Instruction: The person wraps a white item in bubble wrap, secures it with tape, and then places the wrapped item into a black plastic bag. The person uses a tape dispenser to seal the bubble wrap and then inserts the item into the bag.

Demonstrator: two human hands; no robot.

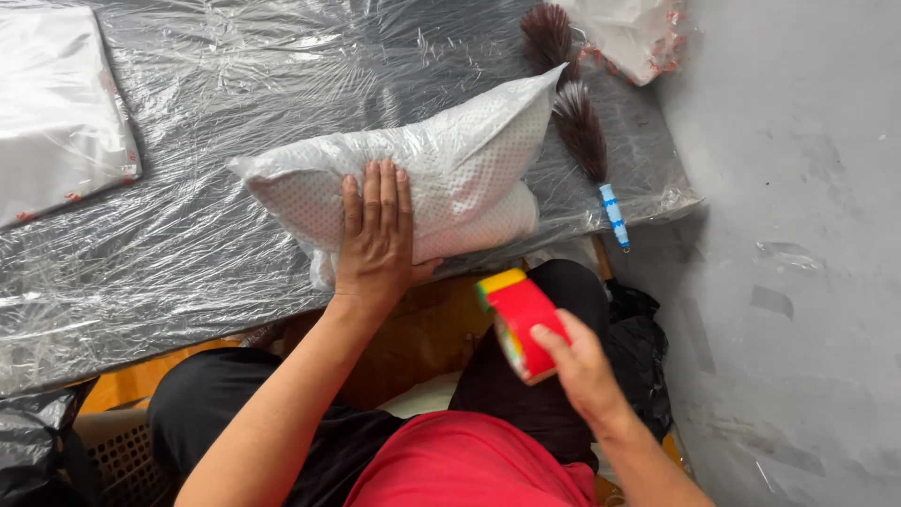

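A puffy white dotted parcel in a plastic bag (450,160) lies on the table's near edge. My left hand (377,235) presses flat on its front side, fingers spread. My right hand (580,368) holds a red and yellow tape dispenser (519,319) just below and to the right of the parcel, over my lap, apart from it.
The table (188,244) is covered with crinkled clear film. A feather duster (577,113) with a blue and white handle lies behind the parcel. Flat white bags (56,113) lie at the far left, another bag (629,33) at the top right. Grey floor is to the right.
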